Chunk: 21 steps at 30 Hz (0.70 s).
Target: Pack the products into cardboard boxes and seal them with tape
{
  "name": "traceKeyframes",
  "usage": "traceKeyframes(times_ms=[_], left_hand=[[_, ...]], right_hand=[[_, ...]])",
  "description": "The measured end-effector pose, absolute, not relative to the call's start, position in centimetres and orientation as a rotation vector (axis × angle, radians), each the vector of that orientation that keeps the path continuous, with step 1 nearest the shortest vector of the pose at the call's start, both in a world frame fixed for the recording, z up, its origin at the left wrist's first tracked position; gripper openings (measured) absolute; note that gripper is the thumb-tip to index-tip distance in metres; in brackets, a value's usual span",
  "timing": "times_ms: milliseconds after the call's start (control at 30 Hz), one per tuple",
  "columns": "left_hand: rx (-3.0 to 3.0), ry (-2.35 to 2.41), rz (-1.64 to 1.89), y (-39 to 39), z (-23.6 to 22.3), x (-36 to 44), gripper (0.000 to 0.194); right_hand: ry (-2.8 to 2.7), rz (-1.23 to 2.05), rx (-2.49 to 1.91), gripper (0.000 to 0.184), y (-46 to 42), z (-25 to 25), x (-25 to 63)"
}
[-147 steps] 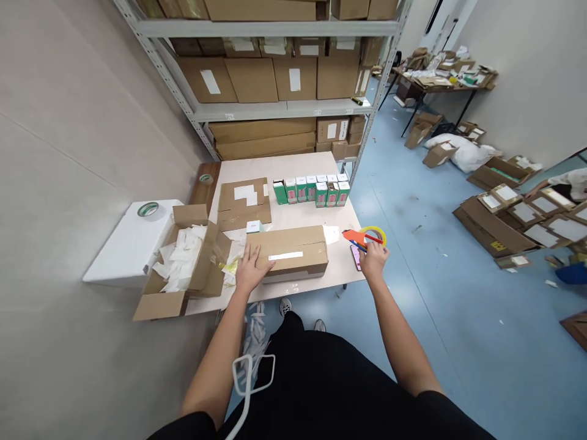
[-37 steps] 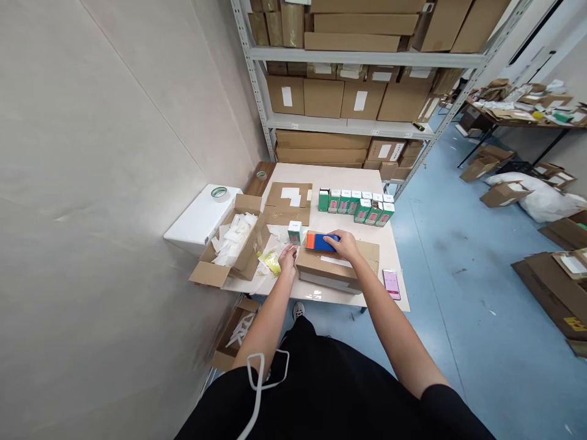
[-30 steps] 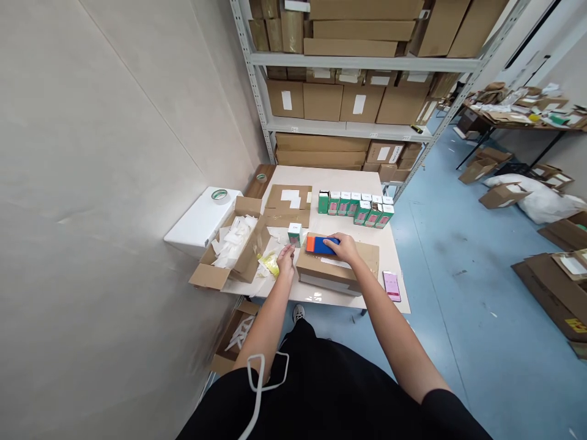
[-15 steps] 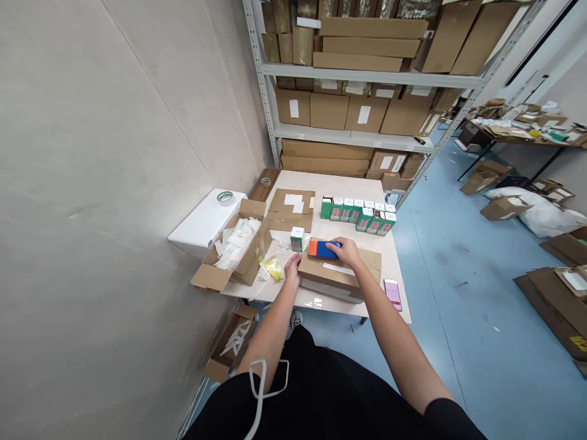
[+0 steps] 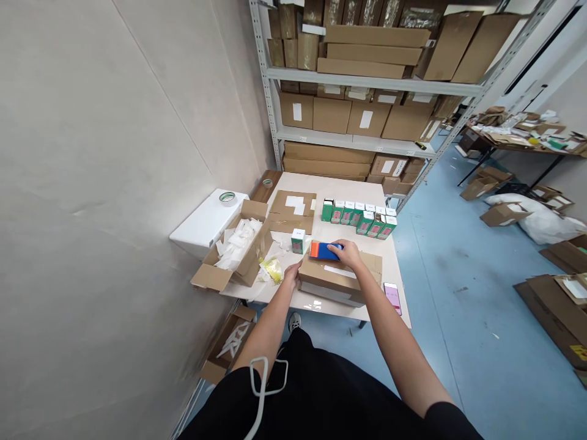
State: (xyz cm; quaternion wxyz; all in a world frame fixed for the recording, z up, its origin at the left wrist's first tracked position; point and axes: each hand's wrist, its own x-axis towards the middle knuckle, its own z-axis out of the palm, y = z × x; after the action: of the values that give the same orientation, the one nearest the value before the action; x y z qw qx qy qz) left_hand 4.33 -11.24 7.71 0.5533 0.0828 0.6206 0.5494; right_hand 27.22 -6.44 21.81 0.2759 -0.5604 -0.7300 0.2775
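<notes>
A long closed cardboard box (image 5: 339, 278) lies near the front edge of the pale table (image 5: 348, 189). My right hand (image 5: 349, 253) is closed on an orange and blue tape dispenser (image 5: 323, 250), held against the box's top at its far left end. At the box's left end rests my left hand (image 5: 292, 275); its fingers are pressed against the cardboard, holding nothing I can make out. A single small green and white carton (image 5: 298, 240) stands just behind the box.
A row of several green cartons (image 5: 360, 215) stands mid-table. Flat cardboard (image 5: 291, 211) and an open box of white packets (image 5: 237, 245) lie left. A phone (image 5: 392, 296) lies at the front right. Tape rolls (image 5: 226, 197) sit on a white unit. Shelving with boxes (image 5: 362, 116) stands behind.
My right hand took the tape dispenser from the table's right side onto the box top. Over the last second both hands stayed at the box's left end while my view shifted slightly.
</notes>
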Motion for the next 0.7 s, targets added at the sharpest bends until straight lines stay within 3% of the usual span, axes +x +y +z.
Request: traceKeyframes(times_ms=[200, 300, 433, 567, 700], left_hand=[[0.435, 1.563, 1.314, -12.6, 8.7, 2.0, 0.046], [1.019, 1.416, 1.243, -10.8, 11.3, 0.4, 0.070], [1.672, 1.225, 0.753, -7.7, 14.6, -0.1, 0.099], [1.845, 1.294, 0.411, -6.3, 15.8, 0.4, 0.103], [1.762, 1.427, 0.381, -6.0, 15.1, 0.8, 0.100]], right_hand=[[-1.967, 0.742, -1.513, 0.024, -6.3, 21.5, 27.5], [-1.996, 0.722, -1.525, 0.026, -6.2, 21.6, 27.5], [-2.089, 0.675, -1.577, 0.030, -6.4, 22.6, 27.4], [-2.179, 0.594, -1.648, 0.035, -7.1, 23.9, 27.5], [-2.175, 0.533, -1.726, 0.039, -7.5, 24.5, 27.8]])
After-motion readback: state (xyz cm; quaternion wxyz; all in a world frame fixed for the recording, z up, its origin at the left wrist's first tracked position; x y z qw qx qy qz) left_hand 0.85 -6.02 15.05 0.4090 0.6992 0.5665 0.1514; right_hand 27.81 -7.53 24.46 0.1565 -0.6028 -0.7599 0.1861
